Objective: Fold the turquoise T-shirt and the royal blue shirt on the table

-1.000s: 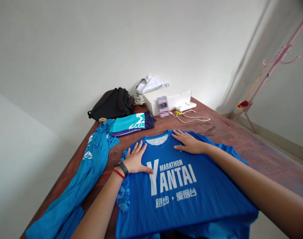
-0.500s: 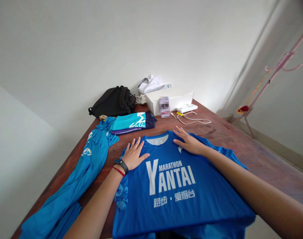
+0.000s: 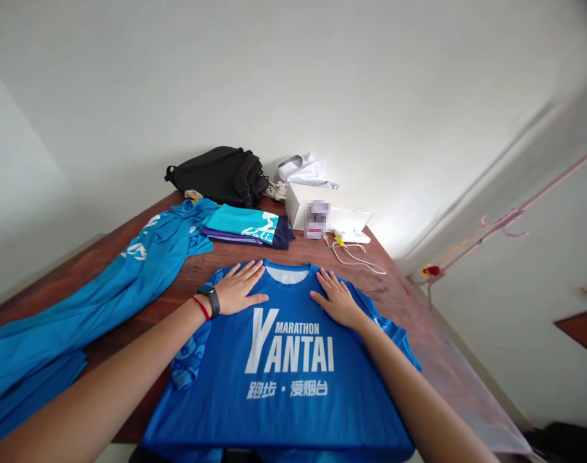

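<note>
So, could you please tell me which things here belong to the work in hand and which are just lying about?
Belonging: Yantai shirt, under left hand and right hand; possibly folded stack, loose blue garment.
Apparently lying about: black backpack, white box, white device.

White wall behind reddish-brown wooden table

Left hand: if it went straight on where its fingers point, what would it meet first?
Most likely the folded clothes, near their navy end, across a strip of table beyond the blue shirt; the exact line and depth are unclear.
</note>
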The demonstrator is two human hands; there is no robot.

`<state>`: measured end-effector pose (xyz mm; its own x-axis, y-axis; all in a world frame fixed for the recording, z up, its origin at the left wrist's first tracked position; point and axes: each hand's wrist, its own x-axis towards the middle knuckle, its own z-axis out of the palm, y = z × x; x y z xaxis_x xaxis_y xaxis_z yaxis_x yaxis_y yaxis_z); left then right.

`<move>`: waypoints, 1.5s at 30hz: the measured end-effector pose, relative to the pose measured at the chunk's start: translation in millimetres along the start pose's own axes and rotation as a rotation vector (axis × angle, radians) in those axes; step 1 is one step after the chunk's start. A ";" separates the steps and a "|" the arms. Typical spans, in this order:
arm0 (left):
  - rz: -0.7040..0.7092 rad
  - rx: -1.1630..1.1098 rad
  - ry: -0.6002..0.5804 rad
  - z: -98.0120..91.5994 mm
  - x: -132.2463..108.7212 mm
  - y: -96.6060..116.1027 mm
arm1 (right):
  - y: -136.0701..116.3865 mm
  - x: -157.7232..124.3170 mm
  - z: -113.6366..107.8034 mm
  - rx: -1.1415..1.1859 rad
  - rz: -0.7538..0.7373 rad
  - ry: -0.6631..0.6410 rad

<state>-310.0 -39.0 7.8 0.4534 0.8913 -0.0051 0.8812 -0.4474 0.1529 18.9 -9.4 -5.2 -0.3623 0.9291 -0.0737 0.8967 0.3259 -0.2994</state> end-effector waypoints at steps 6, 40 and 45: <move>-0.109 0.023 0.011 1.6 0.6 -6.1 | 6.3 4.0 -0.3 -0.015 0.186 0.085; -0.098 -0.022 0.061 8.8 3.0 -13.2 | -2.6 -2.7 -2.1 -0.042 -0.012 -0.031; -0.101 -0.013 0.069 9.3 3.0 -13.1 | -0.7 -1.5 -0.6 -0.042 -0.010 -0.032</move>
<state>-319.0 -31.2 -3.4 0.3520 0.9348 0.0468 0.9198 -0.3548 0.1679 19.0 -11.0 -4.3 -0.3790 0.9198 -0.1018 0.9025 0.3431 -0.2602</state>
